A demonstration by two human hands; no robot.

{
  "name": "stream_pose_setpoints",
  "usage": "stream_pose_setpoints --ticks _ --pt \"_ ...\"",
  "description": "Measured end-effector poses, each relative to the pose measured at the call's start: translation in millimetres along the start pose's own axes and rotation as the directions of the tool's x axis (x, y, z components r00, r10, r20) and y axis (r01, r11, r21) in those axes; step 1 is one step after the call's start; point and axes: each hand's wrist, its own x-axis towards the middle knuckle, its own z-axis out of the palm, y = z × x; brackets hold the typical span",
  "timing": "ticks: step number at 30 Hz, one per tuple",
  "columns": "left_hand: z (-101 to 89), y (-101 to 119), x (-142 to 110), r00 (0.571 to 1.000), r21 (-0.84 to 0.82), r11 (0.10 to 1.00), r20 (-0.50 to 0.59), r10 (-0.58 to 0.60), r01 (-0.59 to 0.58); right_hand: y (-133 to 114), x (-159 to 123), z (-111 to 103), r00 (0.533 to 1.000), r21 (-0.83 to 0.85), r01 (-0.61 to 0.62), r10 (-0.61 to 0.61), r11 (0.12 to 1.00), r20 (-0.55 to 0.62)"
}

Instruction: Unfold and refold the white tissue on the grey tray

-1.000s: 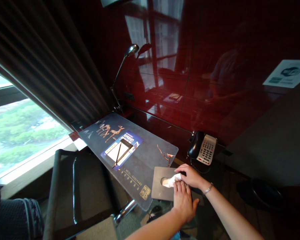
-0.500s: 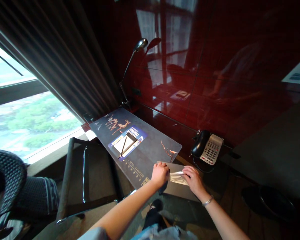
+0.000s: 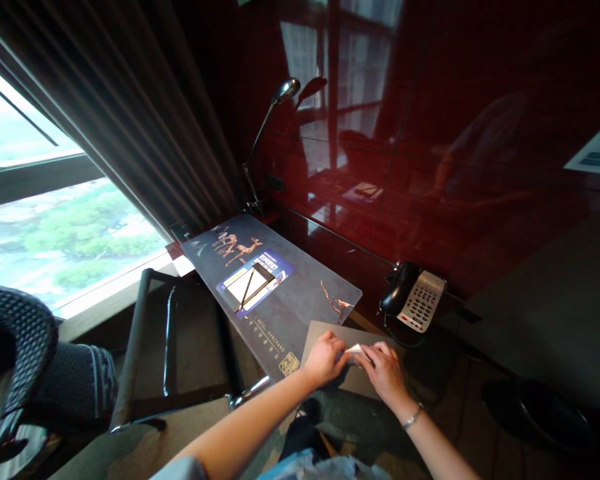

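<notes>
My left hand (image 3: 325, 358) and my right hand (image 3: 384, 369) are close together over a flat grey-brown board (image 3: 316, 332) at the desk's near right corner. Between them is a small pale, folded piece of film (image 3: 355, 349), pinched by the fingers of both hands. Most of it is hidden by the fingers, and I cannot tell exactly what it is. My right wrist wears a silver bracelet (image 3: 413, 417). To the left lies a dark desk mat (image 3: 300, 293) with printed deer and gold lettering.
On the mat, a pen (image 3: 249, 288) rests across a notepad (image 3: 241, 283) and a purple leaflet (image 3: 281, 266). A telephone (image 3: 420, 300) sits to the right. A desk lamp (image 3: 286, 89) rises behind. A dark chair (image 3: 190, 340) stands left; a black bin (image 3: 540, 413) is at the right.
The shiny film was stretched out flat between my hands; now it is a small folded piece. My hands have come closer together, and more of the board shows.
</notes>
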Motion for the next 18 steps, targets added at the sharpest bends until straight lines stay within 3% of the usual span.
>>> stream_pose_setpoints --ticks 6,8,9,11,12,13,14,16,18 --pt "11.2 4.1 -13.2 0.988 0.043 0.990 -0.091 -0.127 0.131 -4.3 1.5 8.9 0.996 -0.034 -0.065 0.062 0.997 -0.065" --pt "8.2 2.3 -22.6 0.967 -0.008 0.983 -0.179 -0.182 0.184 2.9 -3.2 7.7 0.982 0.033 -0.098 0.102 0.995 -0.158" --pt "6.8 -1.2 -28.8 0.931 -0.058 0.966 -0.261 -0.256 0.250 9.5 -7.1 6.5 0.961 0.081 -0.142 0.157 0.986 -0.228" --pt "6.5 -13.9 -41.6 0.786 -0.259 0.859 -0.351 -0.509 0.441 27.1 -16.8 5.8 0.883 0.199 -0.326 0.373 0.924 -0.284" --pt "7.9 -22.3 -46.6 0.708 -0.373 0.768 -0.313 -0.632 0.521 36.3 -21.6 7.3 0.836 0.249 -0.433 0.489 0.866 -0.249" --pt "10.4 -31.3 -50.0 0.658 -0.460 0.676 -0.229 -0.717 0.576 44.5 -25.8 10.4 0.795 0.273 -0.526 0.580 0.806 -0.180" --pt "13.6 -40.0 -51.3 0.644 -0.509 0.607 -0.127 -0.754 0.610 50.8 -29.4 14.9 0.765 0.283 -0.591 0.636 0.756 -0.103" --pt "19.9 -53.5 -48.0 0.675 -0.545 0.564 0.003 -0.738 0.620 57.1 -35.8 25.7 0.753 0.309 -0.622 0.658 0.719 -0.016" --pt "24.2 -57.0 -38.7 0.711 -0.541 0.589 0.023 -0.703 0.600 56.8 -46.1 34.0 0.763 0.328 -0.600 0.645 0.729 -0.038"
